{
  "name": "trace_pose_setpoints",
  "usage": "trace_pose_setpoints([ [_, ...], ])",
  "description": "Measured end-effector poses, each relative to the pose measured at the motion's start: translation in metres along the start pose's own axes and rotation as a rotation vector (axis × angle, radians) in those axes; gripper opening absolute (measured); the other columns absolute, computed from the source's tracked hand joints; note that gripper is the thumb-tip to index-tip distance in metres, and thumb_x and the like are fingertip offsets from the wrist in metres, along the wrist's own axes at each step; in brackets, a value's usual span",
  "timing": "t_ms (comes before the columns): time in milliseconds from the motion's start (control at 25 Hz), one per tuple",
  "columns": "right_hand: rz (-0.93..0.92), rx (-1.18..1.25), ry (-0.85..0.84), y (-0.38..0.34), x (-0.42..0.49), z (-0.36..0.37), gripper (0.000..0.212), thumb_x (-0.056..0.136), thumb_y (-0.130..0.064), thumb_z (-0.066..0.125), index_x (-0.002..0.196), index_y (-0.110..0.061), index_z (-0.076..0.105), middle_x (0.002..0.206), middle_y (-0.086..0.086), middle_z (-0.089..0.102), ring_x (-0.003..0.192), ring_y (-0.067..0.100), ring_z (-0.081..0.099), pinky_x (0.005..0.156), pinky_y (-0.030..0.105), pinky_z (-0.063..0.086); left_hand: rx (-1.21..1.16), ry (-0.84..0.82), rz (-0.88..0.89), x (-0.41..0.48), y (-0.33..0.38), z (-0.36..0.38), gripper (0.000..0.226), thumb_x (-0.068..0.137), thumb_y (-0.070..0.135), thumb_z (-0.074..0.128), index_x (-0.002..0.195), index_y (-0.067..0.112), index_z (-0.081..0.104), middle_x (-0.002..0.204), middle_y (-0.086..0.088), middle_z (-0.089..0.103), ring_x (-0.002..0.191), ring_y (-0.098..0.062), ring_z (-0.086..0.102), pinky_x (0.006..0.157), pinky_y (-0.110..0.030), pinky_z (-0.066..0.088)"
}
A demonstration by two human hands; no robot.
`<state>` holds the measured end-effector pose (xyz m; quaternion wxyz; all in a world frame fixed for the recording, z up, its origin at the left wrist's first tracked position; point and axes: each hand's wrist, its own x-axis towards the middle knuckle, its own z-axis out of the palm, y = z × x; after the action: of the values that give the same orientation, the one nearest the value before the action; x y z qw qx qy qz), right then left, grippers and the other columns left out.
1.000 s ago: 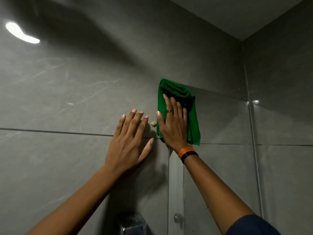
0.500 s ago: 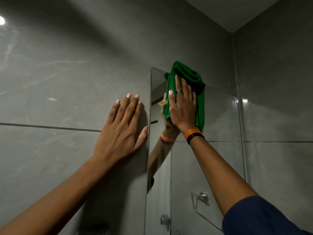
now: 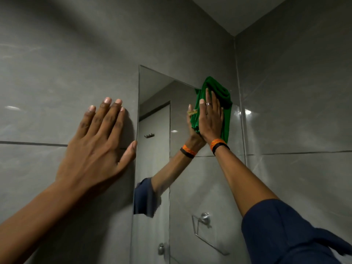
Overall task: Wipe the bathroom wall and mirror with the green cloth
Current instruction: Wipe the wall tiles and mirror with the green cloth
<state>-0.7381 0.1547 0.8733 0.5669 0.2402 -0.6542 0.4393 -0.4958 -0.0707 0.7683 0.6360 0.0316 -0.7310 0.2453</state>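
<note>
A tall mirror (image 3: 152,187) is set into the grey tiled wall (image 3: 57,73). My right hand (image 3: 210,119), with a ring and an orange and black wristband, presses the green cloth (image 3: 225,115) flat against the mirror's upper right part, near its top edge. The cloth's top bunches above my fingers and partly overlaps the wall above the mirror. My left hand (image 3: 97,140) lies flat on the wall tile left of the mirror, fingers spread, thumb at the mirror's edge. The mirror reflects my right arm and the cloth.
A second grey tiled wall (image 3: 295,111) meets the mirror wall at a corner right of the cloth. The mirror reflects a door, wall hooks, a chrome towel ring (image 3: 204,219) and a round knob (image 3: 161,248). The ceiling is at the top right.
My right hand has slid the cloth to the right along the mirror's top. More of the mirror shows as the view shifted. My left hand stays flat on the wall.
</note>
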Motion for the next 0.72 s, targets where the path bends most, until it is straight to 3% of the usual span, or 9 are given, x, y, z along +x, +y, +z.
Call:
trace_pose_setpoints([
  [200, 0.164, -0.005, 0.009, 0.055, 0.033, -0.009, 0.056, 0.11, -0.047, 0.026, 0.163, -0.029, 0.019, 0.172, -0.002, 0.018, 0.159, 0.021, 0.016, 0.13, 0.052, 0.012, 0.011, -0.009, 0.008, -0.005, 0.004, 0.001, 0.084, 0.098, 0.057, 0.022, 0.155, -0.003, 0.022, 0.166, -0.024, 0.018, 0.156, -0.035, 0.011, 0.127, -0.055, 0.016],
  [400, 0.303, 0.004, -0.015, 0.095, 0.059, -0.018, 0.062, 0.108, -0.055, 0.019, 0.163, -0.026, 0.014, 0.173, 0.0, 0.012, 0.16, 0.021, 0.01, 0.13, 0.054, 0.007, 0.043, 0.01, 0.023, -0.004, 0.003, 0.005, 0.082, 0.098, 0.057, 0.024, 0.156, -0.001, 0.021, 0.166, -0.021, 0.017, 0.157, -0.032, 0.01, 0.128, -0.048, 0.007],
  [720, 0.439, 0.014, 0.007, 0.1, 0.021, -0.024, 0.063, 0.108, -0.056, 0.019, 0.164, -0.027, 0.015, 0.173, 0.002, 0.013, 0.16, 0.023, 0.012, 0.13, 0.052, 0.008, -0.006, 0.014, 0.029, -0.019, 0.005, 0.006, 0.084, 0.099, 0.059, 0.019, 0.158, 0.0, 0.018, 0.168, -0.022, 0.014, 0.158, -0.033, 0.007, 0.129, -0.046, 0.003],
])
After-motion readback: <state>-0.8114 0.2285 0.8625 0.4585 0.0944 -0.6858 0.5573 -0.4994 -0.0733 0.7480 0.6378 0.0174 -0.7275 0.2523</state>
